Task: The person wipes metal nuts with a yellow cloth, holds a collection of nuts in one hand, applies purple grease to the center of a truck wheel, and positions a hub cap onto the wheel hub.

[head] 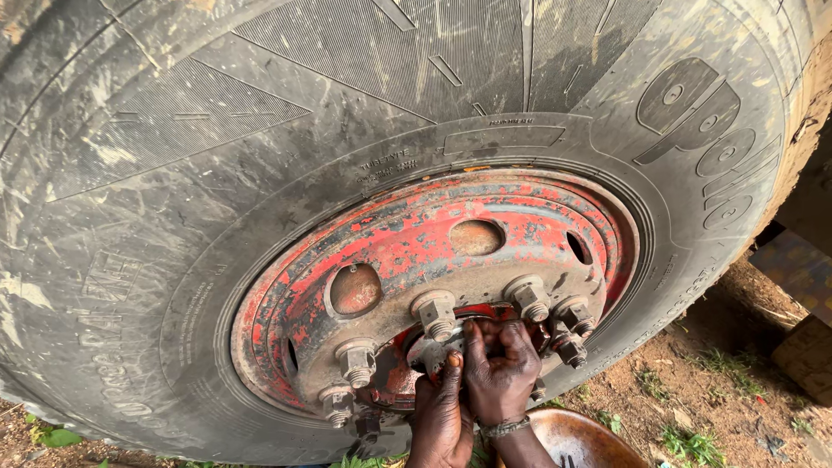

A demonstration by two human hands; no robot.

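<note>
While my left hand (442, 412) and right hand (501, 368) pinch together on the hub part (431, 353), its axis faces outward from the red wheel (416, 247).

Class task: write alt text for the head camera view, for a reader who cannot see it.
Two bare hands, left hand and right hand, press together at the hub of a worn red wheel rim ringed with lug nuts. A big muddy tyre surrounds it, above dirt ground.

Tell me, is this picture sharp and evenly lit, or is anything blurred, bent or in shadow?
Head view: soft daylight, no glare; the tyre and red rim look sharp; the tyre bulges near the edges, likely wide-lens bending; the hub hollow behind the left hand and right hand is dark.
</note>
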